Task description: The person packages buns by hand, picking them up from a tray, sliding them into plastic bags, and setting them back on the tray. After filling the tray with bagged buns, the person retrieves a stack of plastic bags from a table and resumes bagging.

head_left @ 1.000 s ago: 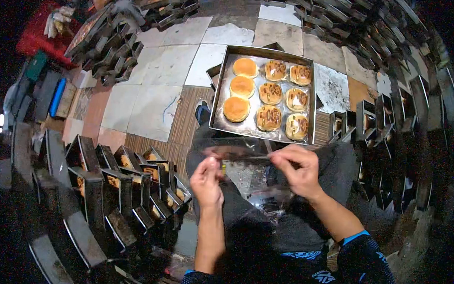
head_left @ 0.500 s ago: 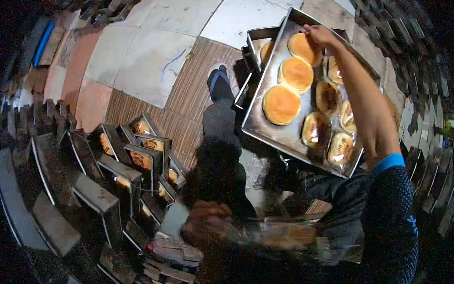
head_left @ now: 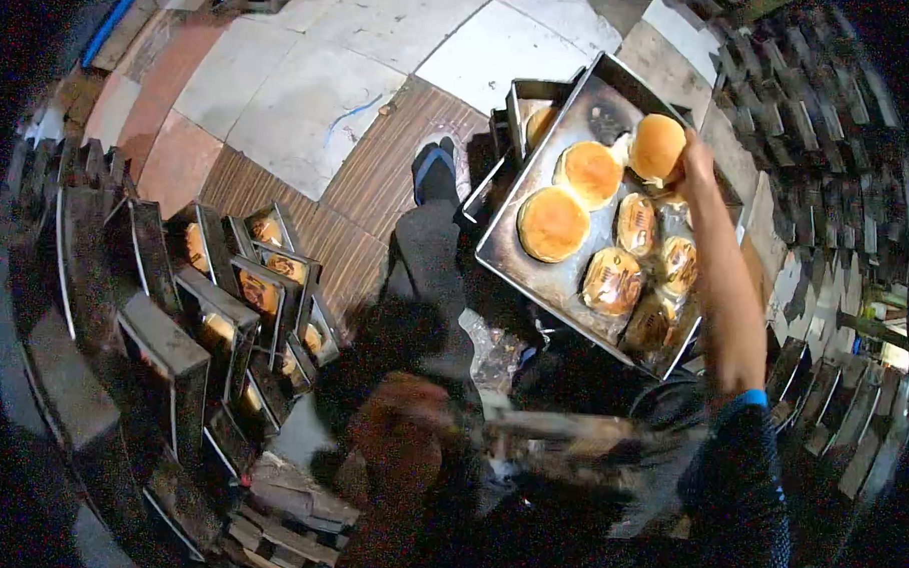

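My right hand point(head_left: 695, 164) grips a round golden bun point(head_left: 657, 147) by its edge, tilted up over a metal baking tray point(head_left: 534, 287). Two more unwrapped buns, one point(head_left: 590, 174) above the other point(head_left: 554, 224), lie along the tray's left side. Several buns in clear printed plastic, among them a wrapped bun point(head_left: 613, 281), fill the right side. Low in the dark, my left hand point(head_left: 405, 422) is smeared by motion, and its fingers cannot be made out.
Beneath the tray's left edge sits another tray point(head_left: 534, 99) with a bun in it. Many metal tins point(head_left: 177, 344) stand at the left, some with bread inside. Stacked dark trays point(head_left: 800, 146) rise at the right. A sandalled foot point(head_left: 436, 173) rests on the tiled floor point(head_left: 311, 89).
My right hand has lifted the far bun off the tray and carried it right, leaving a dark patch of tray bare. The view has shifted slightly. My left hand remains blurred.
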`<state>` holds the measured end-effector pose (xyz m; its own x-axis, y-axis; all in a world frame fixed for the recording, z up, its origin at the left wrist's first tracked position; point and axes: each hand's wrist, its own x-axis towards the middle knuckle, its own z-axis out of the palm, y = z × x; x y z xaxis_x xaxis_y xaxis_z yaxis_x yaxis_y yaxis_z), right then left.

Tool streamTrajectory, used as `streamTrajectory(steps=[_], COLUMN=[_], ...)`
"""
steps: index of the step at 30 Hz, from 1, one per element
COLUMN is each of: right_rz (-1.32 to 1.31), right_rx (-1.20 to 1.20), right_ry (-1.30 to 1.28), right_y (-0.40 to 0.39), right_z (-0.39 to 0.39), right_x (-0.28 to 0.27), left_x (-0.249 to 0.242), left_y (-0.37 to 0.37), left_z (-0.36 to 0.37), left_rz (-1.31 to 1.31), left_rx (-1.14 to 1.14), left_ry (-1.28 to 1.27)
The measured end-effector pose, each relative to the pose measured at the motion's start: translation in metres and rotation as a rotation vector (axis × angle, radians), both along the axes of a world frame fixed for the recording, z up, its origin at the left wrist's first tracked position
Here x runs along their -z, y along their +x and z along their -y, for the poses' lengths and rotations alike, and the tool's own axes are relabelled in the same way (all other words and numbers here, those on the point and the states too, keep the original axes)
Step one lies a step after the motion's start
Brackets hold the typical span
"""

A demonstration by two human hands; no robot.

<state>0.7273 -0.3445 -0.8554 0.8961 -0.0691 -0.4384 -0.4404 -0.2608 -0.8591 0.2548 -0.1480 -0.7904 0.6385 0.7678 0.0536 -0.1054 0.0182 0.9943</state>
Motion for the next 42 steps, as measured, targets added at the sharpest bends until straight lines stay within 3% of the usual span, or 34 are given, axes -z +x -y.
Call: streamTrajectory(steps=[1, 3, 4, 5, 7, 9, 10, 11, 12, 13, 15, 18, 21, 23, 24, 25, 26, 27, 29, 32, 33, 35, 37, 39, 41, 42], right_rz=[-0.104, -0.001, -0.036, -0.069, -0.127, -0.04, -0.105, -0.17, -0.092, -0.02, -0.05, -0.201, -0.279, 0.036, 0.153, 0.546, 0.721, 0.893, 1.122, 1.274, 1.329, 1.247, 1.018, 1.051, 0.838, 0.673], right_rx=[0.197, 0.175, 0.189, 0.191, 0.157, 0.037, -0.053, -0.144, -0.239, -0.324, -0.531, -0.558, -0.56, -0.53, -0.582, -0.616, -0.712, -0.802, -0.935, -0.903, -0.823, -0.822, -0.881, -0.828, -1.278, -1.255], right_ry=[0.069, 0.585, 0.796, 1.011, 1.004, 0.947, 1.052, 1.157, 0.992, 0.825, 0.661, 0.741, 0.859, 0.708, 0.422, 0.254, 0.223, 0.191, 0.124, -0.021, -0.089, -0.105, -0.06, -0.003, 0.107, 0.332], right_y=[-0.004, -0.053, -0.068, -0.082, -0.14, -0.206, -0.232, -0.263, -0.299, -0.342, -0.377, -0.407, -0.437, -0.456, -0.463, -0.471, -0.476, -0.48, -0.488, -0.488, -0.485, -0.489, -0.501, -0.506, -0.501, -0.497], right_z=[0.009, 0.013, 0.033, 0.052, 0.066, 0.077, 0.102, 0.096, 0.094, 0.055, 0.055, 0.08, 0.085, 0.072, 0.069, 0.063, 0.061, 0.058, 0.048, 0.04, 0.037, 0.037, 0.041, 0.049, 0.062, 0.064], right_x=[-0.004, -0.045, -0.05, -0.054, -0.089, -0.1, -0.077, -0.091, -0.107, -0.168, -0.172, -0.176, -0.192, -0.206, -0.224, -0.234, -0.244, -0.25, -0.252, -0.261, -0.264, -0.272, -0.269, -0.263, -0.255, -0.256], left_x=[-0.006, -0.02, -0.022, -0.025, -0.03, -0.023, -0.024, -0.028, -0.033, -0.038, -0.054, -0.081, -0.09, -0.096, -0.103, -0.105, -0.141, -0.162, -0.178, -0.181, -0.182, -0.169, -0.159, -0.164, -0.172, -0.171], left_y=[0.002, 0.008, 0.016, 0.018, 0.015, 0.014, 0.013, 0.012, 0.01, 0.008, -0.005, -0.029, -0.049, -0.047, -0.044, -0.043, -0.044, -0.039, -0.042, -0.052, -0.052, -0.053, -0.051, -0.05, -0.057, -0.06], left_z=[0.001, 0.003, 0.007, 0.007, 0.001, 0.005, 0.005, 0.006, 0.009, 0.013, 0.019, 0.024, 0.034, 0.052, 0.057, 0.061, 0.079, 0.088, 0.091, 0.116, 0.138, 0.139, 0.116, 0.094, 0.081, 0.083], left_rz=[0.022, -0.079, 0.024, 0.057, -0.035, 0.051, 0.008, -0.04, -0.042, -0.103, -0.213, -0.245, -0.219, -0.155, -0.101, -0.031, 0.172, 0.294, 0.504, 0.518, 0.496, 0.323, 0.357, 0.499, 0.518, 0.518], left_rx=[0.003, 0.012, -0.038, -0.018, 0.015, -0.001, -0.02, -0.038, -0.026, 0.027, 0.098, 0.125, 0.125, 0.163, 0.115, 0.13, 0.261, 0.308, 0.531, 0.631, 0.485, 0.427, 0.487, 0.464, 0.432, 0.414], left_ry=[0.006, -0.268, -0.415, -0.407, -0.356, -0.381, -0.417, -0.45, -0.43, -0.329, -0.211, -0.214, 0.162, 0.255, 0.413, 0.191, -0.395, -0.431, -0.758, -0.586, -0.56, -0.258, -0.742, -0.805, -0.88, -0.863])
